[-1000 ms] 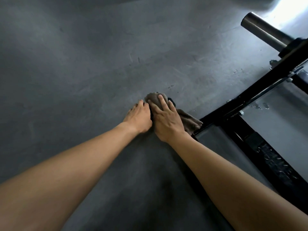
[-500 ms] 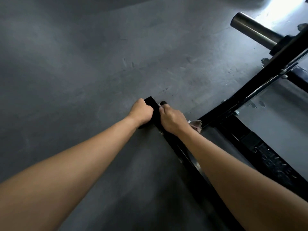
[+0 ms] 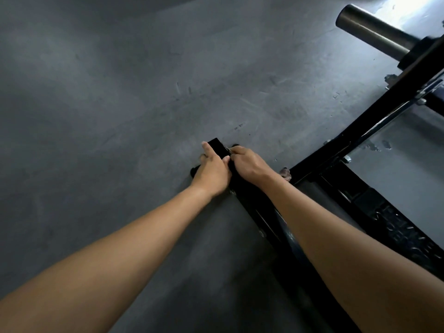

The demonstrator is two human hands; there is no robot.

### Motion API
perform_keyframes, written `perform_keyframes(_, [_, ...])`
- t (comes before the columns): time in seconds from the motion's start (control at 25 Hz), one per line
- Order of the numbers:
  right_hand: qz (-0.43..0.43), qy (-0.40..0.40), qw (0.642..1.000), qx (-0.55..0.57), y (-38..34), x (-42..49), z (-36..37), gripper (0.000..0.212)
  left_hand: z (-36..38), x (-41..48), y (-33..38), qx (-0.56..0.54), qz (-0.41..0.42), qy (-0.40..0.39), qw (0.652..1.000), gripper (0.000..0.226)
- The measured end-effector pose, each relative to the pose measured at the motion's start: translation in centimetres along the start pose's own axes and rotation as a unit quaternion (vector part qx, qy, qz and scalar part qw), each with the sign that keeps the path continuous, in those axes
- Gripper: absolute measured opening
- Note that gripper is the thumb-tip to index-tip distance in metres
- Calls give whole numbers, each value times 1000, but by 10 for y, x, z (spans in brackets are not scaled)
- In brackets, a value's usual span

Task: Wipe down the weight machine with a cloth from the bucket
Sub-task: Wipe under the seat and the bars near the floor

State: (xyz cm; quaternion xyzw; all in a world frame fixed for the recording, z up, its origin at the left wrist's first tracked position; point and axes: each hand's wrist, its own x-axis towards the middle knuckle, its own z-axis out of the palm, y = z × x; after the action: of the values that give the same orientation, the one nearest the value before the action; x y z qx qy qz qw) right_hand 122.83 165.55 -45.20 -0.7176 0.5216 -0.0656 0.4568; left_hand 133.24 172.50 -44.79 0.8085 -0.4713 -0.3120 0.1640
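Observation:
The weight machine's black base bar [image 3: 264, 212] lies on the grey floor and ends between my hands. My left hand [image 3: 212, 170] rests on the bar's end [image 3: 216, 144], index finger stretched along it and the other fingers curled down its left side. My right hand [image 3: 251, 164] sits on the bar just to the right, fingers curled over the brownish cloth [image 3: 285, 173]. Only a corner of the cloth shows behind my right wrist; the rest is hidden under the hand.
A black cross beam [image 3: 360, 131] runs up to the right from the bar, toward a steel plate sleeve [image 3: 370, 32] at the top right. A textured black footplate [image 3: 396, 231] lies to the right. Bare grey floor [image 3: 120, 116] spreads to the left.
The cloth that covered the bar's end a second ago is now bunched under my right hand, baring the black end. My left index finger has stretched out along the bar.

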Motion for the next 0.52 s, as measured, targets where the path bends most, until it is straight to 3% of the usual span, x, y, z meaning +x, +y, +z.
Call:
perform_keyframes(0.28, [-7, -54, 998, 12, 1, 11, -9, 28, -4, 11, 7, 47, -7, -44, 998, 81])
perform_keyframes(0.52, [-20, -3, 999, -25, 11, -32, -12, 32, -6, 15, 5, 60, -27, -76, 995, 76])
